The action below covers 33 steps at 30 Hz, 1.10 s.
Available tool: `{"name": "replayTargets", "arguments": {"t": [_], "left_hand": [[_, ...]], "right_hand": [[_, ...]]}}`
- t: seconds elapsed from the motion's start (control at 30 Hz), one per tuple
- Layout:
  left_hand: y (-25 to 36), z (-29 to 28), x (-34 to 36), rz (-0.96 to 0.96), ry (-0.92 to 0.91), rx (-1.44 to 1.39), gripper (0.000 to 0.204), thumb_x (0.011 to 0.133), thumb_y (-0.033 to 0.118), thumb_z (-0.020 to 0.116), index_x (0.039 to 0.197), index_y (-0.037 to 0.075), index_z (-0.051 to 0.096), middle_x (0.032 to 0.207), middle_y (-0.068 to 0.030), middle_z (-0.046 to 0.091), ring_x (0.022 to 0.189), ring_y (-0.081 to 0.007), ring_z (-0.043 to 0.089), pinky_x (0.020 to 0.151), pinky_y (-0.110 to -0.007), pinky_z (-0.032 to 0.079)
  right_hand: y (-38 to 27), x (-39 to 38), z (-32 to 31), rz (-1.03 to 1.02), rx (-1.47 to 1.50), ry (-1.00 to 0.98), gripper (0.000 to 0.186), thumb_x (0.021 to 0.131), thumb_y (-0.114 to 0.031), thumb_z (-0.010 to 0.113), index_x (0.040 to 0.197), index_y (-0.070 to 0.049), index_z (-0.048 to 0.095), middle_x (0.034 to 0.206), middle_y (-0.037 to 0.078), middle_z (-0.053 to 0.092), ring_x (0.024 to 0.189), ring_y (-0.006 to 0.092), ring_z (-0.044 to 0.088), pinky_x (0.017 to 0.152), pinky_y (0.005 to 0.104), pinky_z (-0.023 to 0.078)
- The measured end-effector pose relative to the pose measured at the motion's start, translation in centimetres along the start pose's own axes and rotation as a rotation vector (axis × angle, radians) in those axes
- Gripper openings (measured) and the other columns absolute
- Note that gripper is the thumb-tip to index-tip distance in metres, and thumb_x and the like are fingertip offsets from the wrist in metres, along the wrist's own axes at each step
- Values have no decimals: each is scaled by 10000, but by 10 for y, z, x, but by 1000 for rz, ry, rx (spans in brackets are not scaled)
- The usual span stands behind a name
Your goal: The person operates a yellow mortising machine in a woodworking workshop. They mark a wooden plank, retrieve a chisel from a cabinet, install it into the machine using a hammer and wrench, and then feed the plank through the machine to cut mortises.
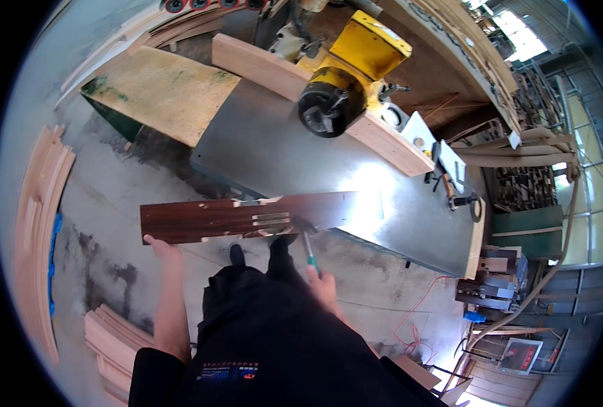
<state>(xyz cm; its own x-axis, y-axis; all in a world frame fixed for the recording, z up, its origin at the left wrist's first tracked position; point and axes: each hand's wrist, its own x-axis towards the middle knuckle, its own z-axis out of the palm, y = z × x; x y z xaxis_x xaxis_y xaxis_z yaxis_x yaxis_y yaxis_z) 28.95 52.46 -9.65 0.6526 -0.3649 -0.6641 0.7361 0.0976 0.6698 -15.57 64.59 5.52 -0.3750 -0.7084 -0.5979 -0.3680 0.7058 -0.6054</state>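
Note:
A long dark brown wooden board [206, 220] lies across in front of me. Its right part overlaps the near edge of the grey metal machine table [274, 146], and its left part juts out past it. Pale notches mark both long edges, and slots are cut near its middle. My left hand [162, 247] grips the board's lower left corner, with the fingers partly hidden beneath. In my right hand [322, 286] is a hammer [311, 252] with a green grip, closed in my fingers. The hammer's head is over the board just right of the slots; whether it touches cannot be told.
A yellow machine head [366, 54] with a dark round cutter stands over the table, between pale wooden fence boards [393, 144]. A wooden-topped extension [166, 88] adjoins at left. Stacked timber [40, 224] lies on the left floor; a red cord [413, 325] trails at right.

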Motion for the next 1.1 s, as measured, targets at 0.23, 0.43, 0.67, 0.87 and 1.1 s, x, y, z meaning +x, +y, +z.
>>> {"name": "replayTargets", "arguments": {"t": [0.23,0.43,0.67,0.87,1.1], "left_hand": [[98,-85,9,190,402,-157,748,1002,557,505,1412,-69,484,1429,-181,558,1195,-368,624,1037,-460,545],[92,-143,24,88,161,-84,704,1033,560,204,1531,100,395,1561,-142,418,1380,-381,451,1188,-541,345],[80,-223,85,85,58,-89,657,999,521,315,1498,120,466,1557,-111,437,1389,-333,439,1172,-505,364],[85,-181,53,35,150,-342,729,860,588,538,1478,201,532,1578,-34,442,1443,-241,389,1184,-388,328],[89,-140,28,117,349,-100,684,927,502,399,1460,88,510,1512,-115,496,1328,-340,500,1144,-473,396]], "right_hand": [[76,45,10,-31,213,-8,549,1004,-560,547,740,-80,525,545,-22,444,405,79,402,372,268,298],[4,52,-13,-16,298,2,564,995,-594,544,763,-82,499,539,-36,419,400,64,368,366,247,276],[41,54,-12,-122,152,-67,561,1008,-553,551,725,-69,530,548,-21,461,444,79,440,411,260,324],[7,37,-9,-210,-41,21,620,1009,-568,517,657,-58,533,550,-18,480,476,88,459,448,274,339],[20,24,-11,-508,297,17,539,1027,-476,547,683,-60,534,557,-35,466,495,60,434,449,264,310]]}}
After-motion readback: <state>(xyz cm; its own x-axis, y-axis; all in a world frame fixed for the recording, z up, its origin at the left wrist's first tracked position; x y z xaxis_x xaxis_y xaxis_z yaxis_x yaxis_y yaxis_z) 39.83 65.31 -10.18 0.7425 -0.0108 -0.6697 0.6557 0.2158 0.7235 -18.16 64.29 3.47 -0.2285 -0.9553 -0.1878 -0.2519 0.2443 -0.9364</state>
